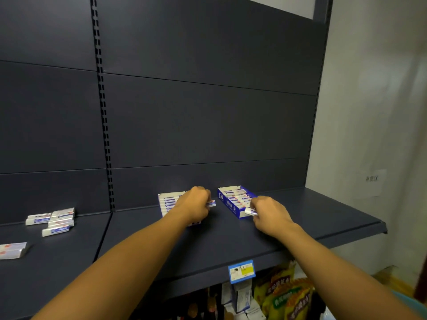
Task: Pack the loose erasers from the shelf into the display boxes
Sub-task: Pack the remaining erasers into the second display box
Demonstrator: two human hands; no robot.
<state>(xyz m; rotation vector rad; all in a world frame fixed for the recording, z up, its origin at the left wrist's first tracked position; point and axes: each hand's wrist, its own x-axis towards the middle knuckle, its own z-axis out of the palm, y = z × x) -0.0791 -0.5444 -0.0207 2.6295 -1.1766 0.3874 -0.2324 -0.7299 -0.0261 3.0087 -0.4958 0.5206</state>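
Two blue-and-white display boxes stand on the dark shelf. The left box is partly hidden under my left hand, which is closed on a white-and-blue eraser sticking out to the right. The right box holds rows of erasers. My right hand rests at that box's near corner, fingers closed on another eraser. Several loose erasers lie in a pile at the far left of the shelf.
A wrapped pack of erasers lies at the left edge. A blue price tag hangs on the shelf front. Snack bags and small boxes fill the shelf below. A pale wall stands to the right.
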